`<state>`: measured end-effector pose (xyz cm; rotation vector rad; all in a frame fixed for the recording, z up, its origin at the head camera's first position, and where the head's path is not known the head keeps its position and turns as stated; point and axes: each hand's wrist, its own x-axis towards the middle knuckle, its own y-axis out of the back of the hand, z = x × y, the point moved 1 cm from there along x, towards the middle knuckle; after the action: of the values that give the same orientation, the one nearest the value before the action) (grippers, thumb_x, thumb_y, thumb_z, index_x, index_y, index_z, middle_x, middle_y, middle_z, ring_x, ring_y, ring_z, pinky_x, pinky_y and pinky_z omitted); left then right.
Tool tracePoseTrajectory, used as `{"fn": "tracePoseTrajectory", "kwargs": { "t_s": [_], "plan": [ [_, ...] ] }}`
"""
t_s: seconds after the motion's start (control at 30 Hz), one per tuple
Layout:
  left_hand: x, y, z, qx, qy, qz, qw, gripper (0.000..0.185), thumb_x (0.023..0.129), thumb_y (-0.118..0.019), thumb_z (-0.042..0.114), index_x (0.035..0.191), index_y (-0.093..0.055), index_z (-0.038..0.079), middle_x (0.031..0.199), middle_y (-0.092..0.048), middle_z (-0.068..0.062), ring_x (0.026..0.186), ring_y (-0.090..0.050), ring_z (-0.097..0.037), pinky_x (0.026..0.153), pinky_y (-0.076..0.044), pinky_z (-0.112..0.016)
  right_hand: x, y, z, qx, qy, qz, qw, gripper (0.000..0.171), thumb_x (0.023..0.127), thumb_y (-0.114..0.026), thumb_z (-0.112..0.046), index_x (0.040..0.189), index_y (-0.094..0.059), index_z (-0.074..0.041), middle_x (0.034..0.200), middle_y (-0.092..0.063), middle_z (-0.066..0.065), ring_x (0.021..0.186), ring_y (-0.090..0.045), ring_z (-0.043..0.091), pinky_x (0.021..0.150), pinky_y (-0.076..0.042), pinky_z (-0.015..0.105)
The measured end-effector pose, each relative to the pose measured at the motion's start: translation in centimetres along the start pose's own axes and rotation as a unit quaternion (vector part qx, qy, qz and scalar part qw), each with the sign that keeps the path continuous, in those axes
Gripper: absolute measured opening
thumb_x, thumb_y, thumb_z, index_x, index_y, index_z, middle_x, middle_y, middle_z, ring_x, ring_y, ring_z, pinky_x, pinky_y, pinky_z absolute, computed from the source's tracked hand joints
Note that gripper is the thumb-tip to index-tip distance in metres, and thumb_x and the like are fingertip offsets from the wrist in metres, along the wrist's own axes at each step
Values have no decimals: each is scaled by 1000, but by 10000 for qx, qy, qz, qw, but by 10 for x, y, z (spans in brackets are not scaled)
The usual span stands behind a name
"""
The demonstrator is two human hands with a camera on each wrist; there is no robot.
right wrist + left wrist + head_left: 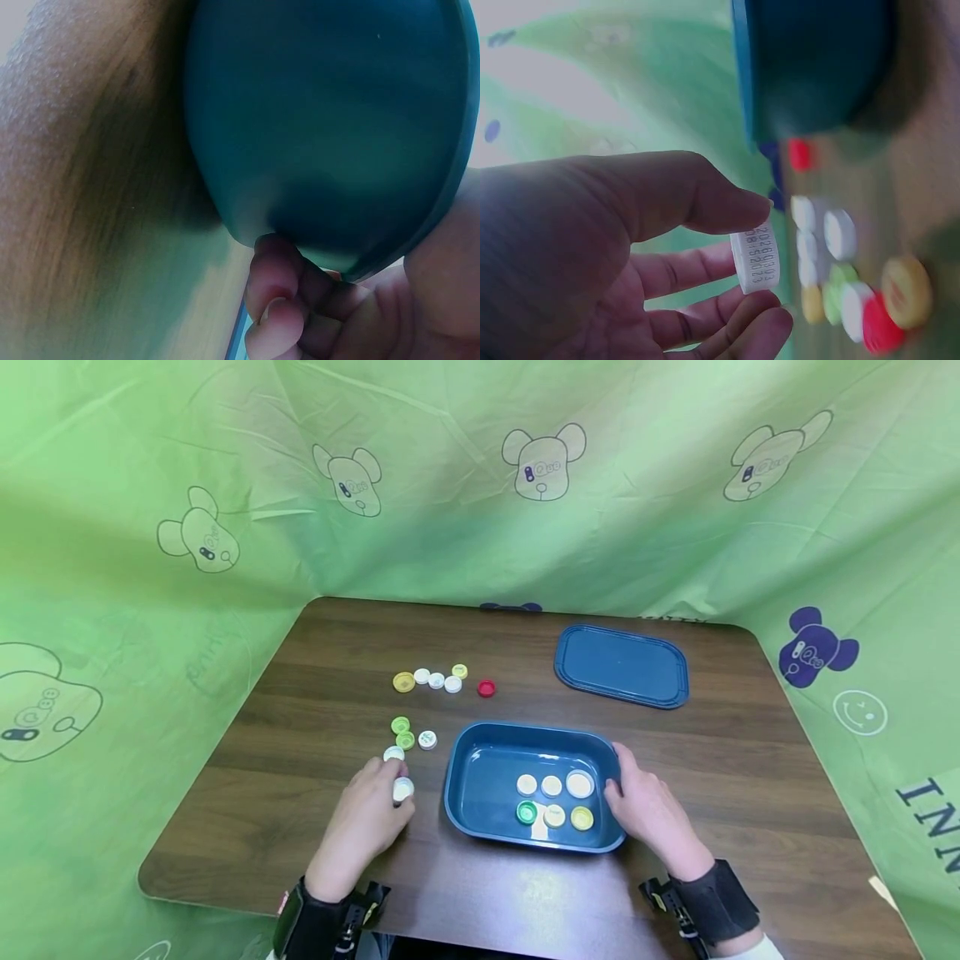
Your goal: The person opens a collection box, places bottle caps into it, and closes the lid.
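My left hand pinches a white bottle cap between thumb and fingers, left of the blue tray. Printed digits run along the cap's side. In the left wrist view, a red cap and a yellow cap lie on the table beyond the fingers; the hand hides them in the head view. With thumb and fingers at the tray's right end, my right hand holds its rim. Inside the tray are white caps, a green cap, a cream cap and a yellow cap.
Two light green caps and a white cap lie just beyond my left hand. Farther back are several white and yellow caps and a red cap. A blue lid lies flat behind the tray on the wooden table.
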<state>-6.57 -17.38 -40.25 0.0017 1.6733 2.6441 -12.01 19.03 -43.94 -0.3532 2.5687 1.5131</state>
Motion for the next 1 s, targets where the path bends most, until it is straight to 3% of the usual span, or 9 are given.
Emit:
{"fn": "tracePoseTrajectory", "kwargs": {
  "t_s": [0.23, 0.4, 0.63, 1.0],
  "plan": [
    [11, -6, 37, -1, -789, 157, 9968, 25, 77, -78, 8, 96, -62, 7, 90, -56, -5, 84, -56, -25, 76, -49, -42, 0, -1, 1, -37, -36, -4, 10000, 64, 100, -55, -14, 154, -25, 3, 121, -61, 37, 84, -69, 31, 76, -57, 54],
    [16, -17, 59, 23, -1204, -77, 9927, 25, 78, -78, 10, 97, -63, 8, 89, -55, -3, 84, -54, -22, 74, -48, -39, 0, -2, 1, -32, -24, 13, 10000, 64, 100, -55, -14, 154, -25, 3, 121, -61, 37, 83, -69, 30, 75, -58, 53],
    [23, -34, 77, 124, -1343, -741, 9881, 24, 82, -79, 15, 100, -64, 9, 92, -56, -3, 85, -54, -20, 76, -49, -37, 0, -2, 1, -8, -62, 15, 10000, 64, 100, -56, -14, 154, -25, 1, 113, -65, 33, 76, -67, 26, 71, -58, 48],
    [27, -52, 85, 194, -1471, -1110, 9827, 26, 83, -79, 18, 102, -64, 10, 91, -55, 0, 86, -53, -17, 78, -48, -34, 0, -4, 2, 21, -63, 61, 10000, 63, 100, -55, -14, 155, -26, -1, 128, -58, 36, 93, -70, 37, 81, -56, 57]
  ]
}}
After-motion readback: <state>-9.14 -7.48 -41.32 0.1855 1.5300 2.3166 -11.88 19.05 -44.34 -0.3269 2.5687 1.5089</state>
